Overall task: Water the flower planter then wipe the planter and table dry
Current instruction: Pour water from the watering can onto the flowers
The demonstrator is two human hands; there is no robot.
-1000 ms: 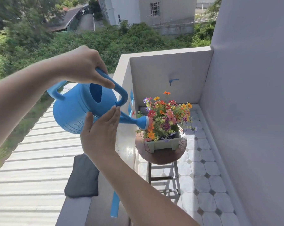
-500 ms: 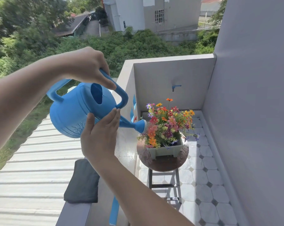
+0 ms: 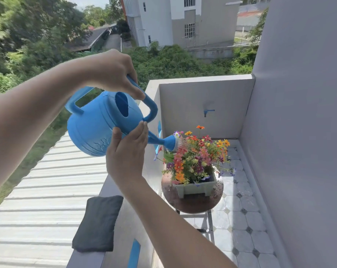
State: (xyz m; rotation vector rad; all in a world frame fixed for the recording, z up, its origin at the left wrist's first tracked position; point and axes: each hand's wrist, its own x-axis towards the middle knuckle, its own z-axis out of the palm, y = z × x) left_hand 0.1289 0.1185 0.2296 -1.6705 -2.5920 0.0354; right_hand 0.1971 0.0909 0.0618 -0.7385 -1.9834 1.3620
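A blue watering can is tilted to the right, its rose just above the left side of the flowers, with water spraying out. My left hand is shut on the can's top handle. My right hand lies flat against the can's body near the spout, fingers together. The pale green planter full of colourful flowers stands on a small round brown table, whose top shows water drops. A dark folded cloth lies on the balcony ledge below my right forearm.
The grey balcony ledge runs along the left, with a white corrugated roof beyond it. A blue tap sticks out of the back wall. A tall grey wall closes the right side. The tiled floor is wet near the table.
The can has tipped further and its rose has moved right over the flowers; water now sprays out. The view has tilted up a little.
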